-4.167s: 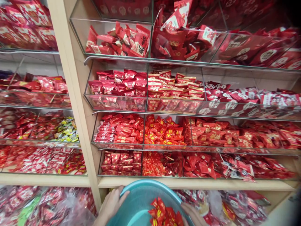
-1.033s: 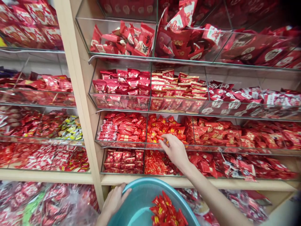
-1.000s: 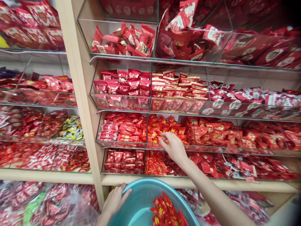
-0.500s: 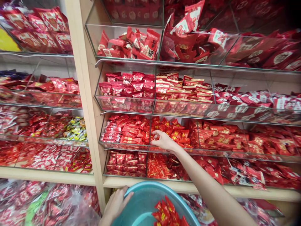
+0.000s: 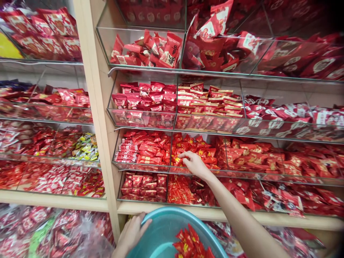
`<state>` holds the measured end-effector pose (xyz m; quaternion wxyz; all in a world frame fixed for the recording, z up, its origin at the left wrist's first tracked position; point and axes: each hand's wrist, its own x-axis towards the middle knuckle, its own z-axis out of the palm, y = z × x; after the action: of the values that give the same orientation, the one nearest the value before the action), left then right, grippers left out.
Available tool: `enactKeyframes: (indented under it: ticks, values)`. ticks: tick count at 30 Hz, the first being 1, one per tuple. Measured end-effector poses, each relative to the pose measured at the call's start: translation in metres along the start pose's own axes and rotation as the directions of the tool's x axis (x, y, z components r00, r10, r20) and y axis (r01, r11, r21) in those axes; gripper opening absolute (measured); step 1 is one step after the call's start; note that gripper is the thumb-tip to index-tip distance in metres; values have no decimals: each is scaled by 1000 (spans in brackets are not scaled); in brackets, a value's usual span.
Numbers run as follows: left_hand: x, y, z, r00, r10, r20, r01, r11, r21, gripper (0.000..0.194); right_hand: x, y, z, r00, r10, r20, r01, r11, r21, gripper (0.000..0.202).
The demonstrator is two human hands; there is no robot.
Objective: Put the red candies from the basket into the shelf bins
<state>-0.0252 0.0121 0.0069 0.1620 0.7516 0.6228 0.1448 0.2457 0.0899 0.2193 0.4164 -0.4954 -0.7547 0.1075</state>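
A teal plastic basin [image 5: 158,222] is at the bottom centre, with several red wrapped candies [image 5: 192,243] with yellow print lying in its right part. My left hand [image 5: 132,231] grips the basin's left rim, thumb on the inner side. Over the second-lowest shelf, my right hand [image 5: 195,164] reaches across the clear front lip into a bin of red candies [image 5: 189,142]. Its fingers are curled and closed around a red packet at their tips, partly hidden by the hand and the packets around it.
Clear dividers part the shelf into bins. To the left lie red packets with checkered ends [image 5: 126,152]; more red packets [image 5: 249,156] fill the right. A wooden upright [image 5: 92,89] separates another candy rack. Bagged sweets [image 5: 72,233] sit below the wooden ledge [image 5: 67,200].
My right hand has shifted slightly to the right and its fingers have curled closer together among the candies. My left hand and the basin have barely moved.
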Motion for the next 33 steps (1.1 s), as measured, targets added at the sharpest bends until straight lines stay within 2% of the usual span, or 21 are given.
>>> enactKeyframes:
  ticks: [3,8,12,16,20,24,27,30,33]
  values:
    - [0,-2,1,1000,0,-5,0,1000,7,47,-4,-5,4,997,77,-18,-79,993,-87,18]
    - [1,0,0,1000,2,5,-2,1000,-1,48,-1,-14,9,962,264,-68,-272,941,-202,37]
    - [1,3,-3,999,-20,33,20,1000,-19,46,3,-16,11,953,295,-76,-304,935,-181,32]
    - [0,5,-5,998,-42,53,43,999,-14,45,-2,-16,9,954,255,-158,-278,950,-144,28]
    - [0,7,-7,997,-52,61,53,999,-13,46,-6,-12,7,963,161,-215,-179,981,-68,24]
    - [1,9,-8,996,-58,68,58,998,-7,47,-4,-3,6,956,137,-259,-120,990,81,28]
    - [0,9,-9,996,-54,73,54,999,6,47,-6,-6,0,933,161,-322,-69,958,278,31]
    - [0,8,-10,996,-58,73,57,998,16,47,-27,-17,-14,919,168,-357,11,893,449,35]
    - [1,6,-9,997,-37,70,36,999,12,46,-72,-21,-20,954,154,-256,-27,898,440,39]
